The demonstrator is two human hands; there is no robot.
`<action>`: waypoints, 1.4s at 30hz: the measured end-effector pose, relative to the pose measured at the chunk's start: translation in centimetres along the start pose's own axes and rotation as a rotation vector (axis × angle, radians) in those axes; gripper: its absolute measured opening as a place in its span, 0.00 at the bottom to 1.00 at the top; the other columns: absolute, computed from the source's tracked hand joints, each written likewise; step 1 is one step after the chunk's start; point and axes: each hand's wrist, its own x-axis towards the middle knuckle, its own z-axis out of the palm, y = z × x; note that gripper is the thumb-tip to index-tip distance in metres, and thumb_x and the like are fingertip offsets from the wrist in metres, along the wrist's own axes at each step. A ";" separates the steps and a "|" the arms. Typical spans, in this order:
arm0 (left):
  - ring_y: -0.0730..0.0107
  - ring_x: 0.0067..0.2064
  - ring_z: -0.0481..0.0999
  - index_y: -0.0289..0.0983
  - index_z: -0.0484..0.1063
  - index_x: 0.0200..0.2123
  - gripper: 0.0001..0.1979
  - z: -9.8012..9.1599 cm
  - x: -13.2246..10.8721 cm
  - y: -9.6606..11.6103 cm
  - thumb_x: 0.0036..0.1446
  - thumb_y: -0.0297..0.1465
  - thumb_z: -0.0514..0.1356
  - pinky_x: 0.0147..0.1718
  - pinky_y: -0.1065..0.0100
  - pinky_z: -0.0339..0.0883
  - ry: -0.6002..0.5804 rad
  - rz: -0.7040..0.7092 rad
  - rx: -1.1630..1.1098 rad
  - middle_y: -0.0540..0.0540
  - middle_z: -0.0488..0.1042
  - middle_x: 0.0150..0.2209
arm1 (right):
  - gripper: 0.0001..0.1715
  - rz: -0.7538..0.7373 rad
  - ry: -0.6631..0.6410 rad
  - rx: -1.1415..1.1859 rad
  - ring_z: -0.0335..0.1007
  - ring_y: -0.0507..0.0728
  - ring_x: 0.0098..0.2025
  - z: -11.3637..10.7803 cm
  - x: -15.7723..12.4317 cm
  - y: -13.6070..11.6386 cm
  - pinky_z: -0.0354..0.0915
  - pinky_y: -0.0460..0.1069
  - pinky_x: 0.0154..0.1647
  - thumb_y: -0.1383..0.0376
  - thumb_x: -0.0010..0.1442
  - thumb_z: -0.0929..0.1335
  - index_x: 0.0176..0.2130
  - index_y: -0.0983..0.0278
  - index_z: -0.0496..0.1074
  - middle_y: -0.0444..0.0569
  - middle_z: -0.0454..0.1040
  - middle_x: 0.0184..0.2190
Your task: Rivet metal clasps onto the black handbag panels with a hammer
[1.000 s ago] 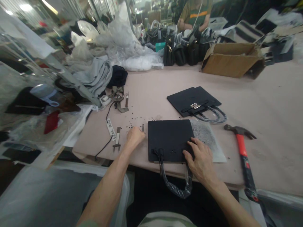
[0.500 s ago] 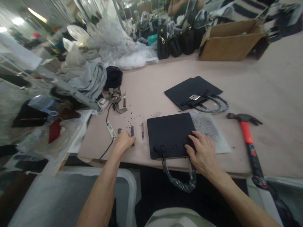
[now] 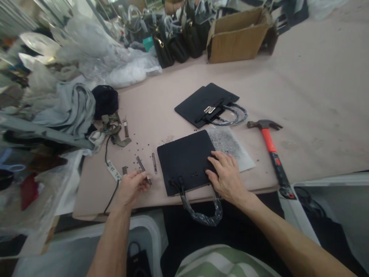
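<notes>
My left hand (image 3: 133, 187) pinches a slim dark metal bar (image 3: 140, 164), perhaps a punch, at the table's near side; it lies at a slant between thumb and fingers. Just right of it rests a thin metal rod-like tool (image 3: 154, 163). A flat black bag panel (image 3: 187, 157) lies before me, its plastic-wrapped handle (image 3: 201, 219) hanging over the table edge. My right hand (image 3: 227, 177) rests with fingers spread on the panel's right side, holding nothing. Under the panel's right edge a whitish, heavily marked sheet (image 3: 233, 148) sticks out.
A claw hammer (image 3: 271, 146) with a red and black handle lies at right. Behind are another black bag panel (image 3: 201, 104) with a metal clasp, a cardboard box (image 3: 236, 40) and several dark bags (image 3: 178, 46). Cloth (image 3: 72, 107) and a power cord (image 3: 111, 196) are at left.
The view has swung to the right. In my left hand the metal bar has turned from upright in view to slanting. My right hand stays on the panel.
</notes>
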 end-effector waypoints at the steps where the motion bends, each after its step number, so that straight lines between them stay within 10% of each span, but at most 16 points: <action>1: 0.74 0.20 0.71 0.33 0.71 0.27 0.17 0.7 -0.5 0.3 0.40 0.40 0.69 0.17 0.74 0.63 -0.021 0.020 -0.100 0.45 0.78 0.26 | 0.21 0.003 0.001 0.003 0.58 0.68 0.66 0.0 0.0 0.0 0.48 0.66 0.68 0.61 0.68 0.63 0.56 0.67 0.71 0.60 0.67 0.63; 9: 0.71 0.25 0.78 0.35 0.73 0.44 0.24 8.0 -2.4 0.8 0.45 0.37 0.73 0.24 0.71 0.75 -0.201 0.107 -0.534 0.48 0.80 0.28 | 0.21 -0.008 0.003 0.008 0.58 0.68 0.66 0.1 -0.1 0.1 0.48 0.66 0.68 0.61 0.68 0.63 0.57 0.68 0.71 0.61 0.67 0.63; 15: 0.64 0.34 0.84 0.35 0.73 0.42 0.18 10.9 -3.1 -0.1 0.51 0.35 0.72 0.34 0.67 0.79 -0.207 0.258 -0.355 0.46 0.82 0.34 | 0.22 -0.009 -0.007 -0.002 0.58 0.69 0.67 0.0 -0.1 0.1 0.48 0.66 0.68 0.62 0.68 0.63 0.57 0.68 0.70 0.61 0.67 0.63; 23: 0.66 0.44 0.83 0.36 0.73 0.42 0.07 12.2 -4.1 -0.3 0.60 0.28 0.65 0.46 0.67 0.78 -0.213 0.524 -0.088 0.44 0.82 0.41 | 0.23 0.000 -0.008 -0.005 0.58 0.69 0.67 0.1 0.0 0.1 0.47 0.66 0.68 0.62 0.68 0.64 0.58 0.68 0.70 0.60 0.67 0.64; 42: 0.63 0.47 0.82 0.37 0.71 0.45 0.07 12.1 -3.9 -1.8 0.62 0.27 0.63 0.49 0.61 0.78 -0.216 0.628 0.039 0.42 0.81 0.44 | 0.23 0.010 -0.009 -0.002 0.57 0.68 0.67 0.1 -0.1 0.2 0.47 0.65 0.69 0.61 0.67 0.64 0.58 0.67 0.70 0.60 0.67 0.64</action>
